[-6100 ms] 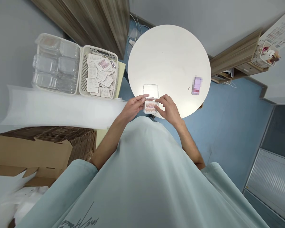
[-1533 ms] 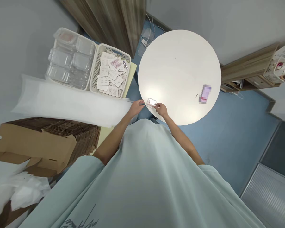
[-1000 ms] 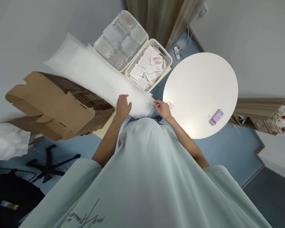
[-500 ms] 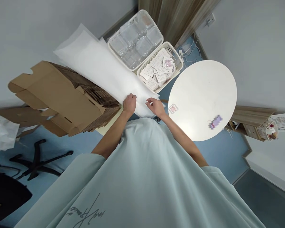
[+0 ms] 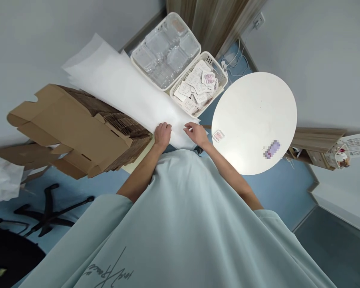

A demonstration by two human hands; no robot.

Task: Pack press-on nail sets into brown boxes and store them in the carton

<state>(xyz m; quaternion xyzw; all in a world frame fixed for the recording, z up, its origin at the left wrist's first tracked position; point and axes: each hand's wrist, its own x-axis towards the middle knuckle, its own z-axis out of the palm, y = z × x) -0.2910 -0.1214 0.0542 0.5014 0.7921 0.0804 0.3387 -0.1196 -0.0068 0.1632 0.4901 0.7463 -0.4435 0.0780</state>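
A long stack of thin white sheets [image 5: 120, 84] stretches from the upper left to just in front of my body. My left hand [image 5: 162, 135] rests on its near part with the fingers curled down. Whether a sheet is caught under those fingertips is hidden. To the right, my right hand [image 5: 197, 134] hovers close over the same sheets near their right edge. Its thumb and forefinger are bent with a small gap between them, and nothing shows in it.
Flattened cardboard boxes [image 5: 62, 124] lean on the left. Behind the sheets stand a bin of clear plastic cases [image 5: 168, 48] and a basket of cards [image 5: 194, 86]. A round white table [image 5: 254, 112] on the right bears a small clear case [image 5: 218, 136] and a blurred-out item.
The view has shifted slightly, so the surroundings sit a little differently in frame. Both hands stay at the near end of the sheets, with the left fingers slightly repositioned.
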